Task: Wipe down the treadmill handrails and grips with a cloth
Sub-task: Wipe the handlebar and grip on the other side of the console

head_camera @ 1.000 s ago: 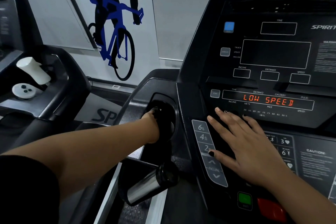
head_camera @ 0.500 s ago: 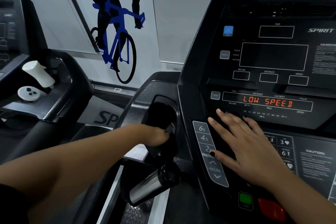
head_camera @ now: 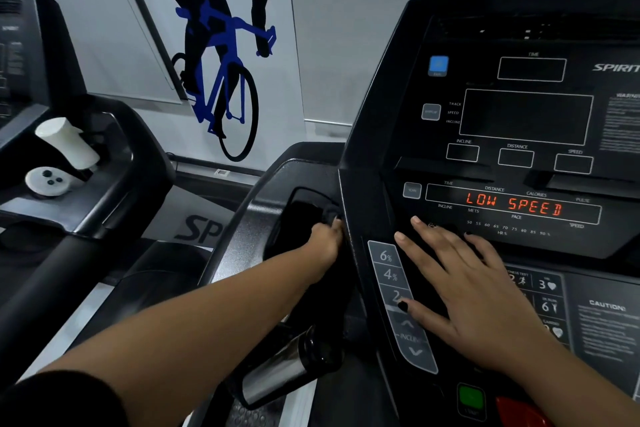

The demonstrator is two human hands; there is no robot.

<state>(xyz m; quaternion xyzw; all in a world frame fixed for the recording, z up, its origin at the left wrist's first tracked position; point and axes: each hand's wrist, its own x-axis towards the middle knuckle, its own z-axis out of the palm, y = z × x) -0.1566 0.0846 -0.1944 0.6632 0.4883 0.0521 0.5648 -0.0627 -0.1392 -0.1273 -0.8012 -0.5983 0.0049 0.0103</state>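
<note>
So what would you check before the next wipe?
1. Cloth in left hand: cannot tell, the pocket is too dark.
2. Right hand flat on console: ok.
3. Thumb off incline keys: not ok, it lies on them.
4. Display off: not ok, it reads LOW SPEED.
5. Metal grip free to wipe: ok.

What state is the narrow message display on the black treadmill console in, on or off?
On: the narrow message display shows glowing red letters, LOW SPEED; the larger windows above it are dark.
</note>
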